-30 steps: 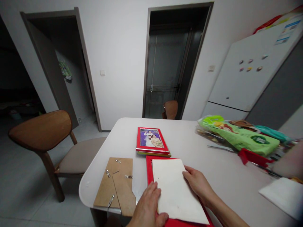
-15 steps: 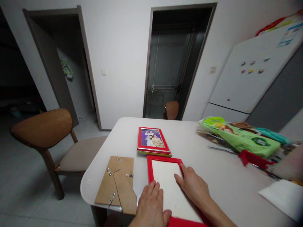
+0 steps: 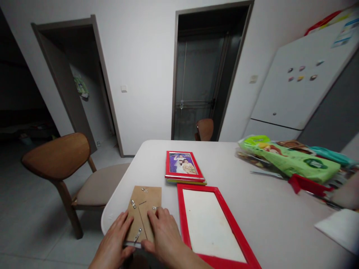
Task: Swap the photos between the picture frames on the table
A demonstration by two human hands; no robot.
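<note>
Both hands are at the brown picture frame backing board point(image 3: 137, 215), which lies near the table's front left edge with metal clips and its stand flap facing up. My left hand point(image 3: 114, 239) grips its left side, fingers on top and thumb at the front edge. On the right side, my right hand point(image 3: 165, 233) holds it the same way and covers part of the flap. Just right of that hand lies a red picture frame point(image 3: 234, 223), face down, with a white sheet point(image 3: 210, 224) in its opening.
Behind the red frame sits a stack of framed photos point(image 3: 183, 164). A green package point(image 3: 297, 158), a red plastic piece point(image 3: 310, 185) and white paper point(image 3: 340, 228) occupy the right side of the white table point(image 3: 269, 224). A wooden chair point(image 3: 57, 157) stands at left.
Both hands have left the red frame and its white sheet and moved left onto the backing board, taking hold of its sides. The view has shifted slightly.
</note>
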